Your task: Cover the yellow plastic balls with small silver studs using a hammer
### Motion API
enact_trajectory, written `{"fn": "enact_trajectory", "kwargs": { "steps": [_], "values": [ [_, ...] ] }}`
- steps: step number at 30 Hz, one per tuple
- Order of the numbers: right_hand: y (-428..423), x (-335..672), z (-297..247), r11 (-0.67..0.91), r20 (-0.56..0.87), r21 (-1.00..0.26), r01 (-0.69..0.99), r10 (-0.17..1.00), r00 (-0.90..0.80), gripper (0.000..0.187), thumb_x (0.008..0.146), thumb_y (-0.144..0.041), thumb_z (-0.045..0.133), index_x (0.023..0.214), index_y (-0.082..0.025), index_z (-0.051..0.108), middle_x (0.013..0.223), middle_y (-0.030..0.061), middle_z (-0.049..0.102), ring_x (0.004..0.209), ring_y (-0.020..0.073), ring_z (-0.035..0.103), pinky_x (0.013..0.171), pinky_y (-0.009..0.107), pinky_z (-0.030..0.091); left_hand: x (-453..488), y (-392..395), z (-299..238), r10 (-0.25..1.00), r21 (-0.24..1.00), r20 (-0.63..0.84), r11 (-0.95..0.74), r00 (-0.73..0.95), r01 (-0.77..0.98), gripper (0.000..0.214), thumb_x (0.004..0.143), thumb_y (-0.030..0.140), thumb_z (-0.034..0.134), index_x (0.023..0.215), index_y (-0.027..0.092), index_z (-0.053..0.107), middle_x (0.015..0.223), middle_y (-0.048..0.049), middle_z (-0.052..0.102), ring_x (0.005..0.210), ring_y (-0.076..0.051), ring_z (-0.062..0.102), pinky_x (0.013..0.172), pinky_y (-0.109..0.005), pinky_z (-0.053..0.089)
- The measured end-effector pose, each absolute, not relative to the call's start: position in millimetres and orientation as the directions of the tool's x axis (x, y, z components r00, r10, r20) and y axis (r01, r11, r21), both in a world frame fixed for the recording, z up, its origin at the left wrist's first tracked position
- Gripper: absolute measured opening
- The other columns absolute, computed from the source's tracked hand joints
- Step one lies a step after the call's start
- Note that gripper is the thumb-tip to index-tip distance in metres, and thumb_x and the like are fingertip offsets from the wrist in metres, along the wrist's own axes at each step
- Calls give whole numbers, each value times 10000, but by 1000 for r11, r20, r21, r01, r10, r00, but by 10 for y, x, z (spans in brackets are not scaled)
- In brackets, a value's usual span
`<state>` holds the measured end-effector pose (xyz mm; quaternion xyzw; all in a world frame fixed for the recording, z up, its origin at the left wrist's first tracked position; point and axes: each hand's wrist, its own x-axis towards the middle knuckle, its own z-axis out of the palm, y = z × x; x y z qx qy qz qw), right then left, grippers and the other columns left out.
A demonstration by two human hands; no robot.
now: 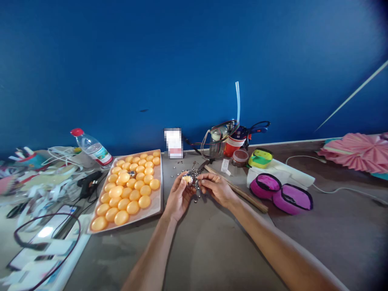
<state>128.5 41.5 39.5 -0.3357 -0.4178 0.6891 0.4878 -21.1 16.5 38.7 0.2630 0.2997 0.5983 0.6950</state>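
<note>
My left hand is closed around a small orange ball that is partly covered with shiny silver pieces. Close by on its right, the thumb and fingers of my right hand are pinched together; whatever is between them is too small to make out. Loose silver pieces lie on the grey table around and beyond my hands. To the left stands a shallow white box of orange balls, with one silver-covered ball among them.
A wooden stick lies right of my hands. Behind are a phone-like screen, a red cup and a small jar. Purple pouches sit at right. A bottle, glue gun and cables crowd the left.
</note>
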Motion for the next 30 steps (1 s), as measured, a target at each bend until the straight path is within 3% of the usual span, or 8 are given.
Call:
{"fn": "enact_trajectory", "kwargs": {
  "steps": [11, 30],
  "values": [
    [328, 1204, 446, -32, 30, -966, -256, 972, -235, 194, 663, -326, 686, 680, -184, 556, 585, -53, 491, 534, 84, 424, 536, 230, 329, -174, 167, 336, 990, 734, -80, 137, 115, -665, 275, 712, 268, 704, 941, 186, 576, 833, -3, 625, 664, -100, 573, 612, -228, 464],
    [311, 1183, 434, -74, 18, -957, -281, 950, -311, 242, 673, -366, 688, 683, -187, 525, 606, -43, 539, 574, 102, 492, 575, 246, 371, -144, 151, 355, 991, 788, -12, 91, 133, -608, 285, 729, 294, 681, 960, 189, 552, 826, -9, 627, 632, -115, 583, 629, -273, 473]
  ]
}}
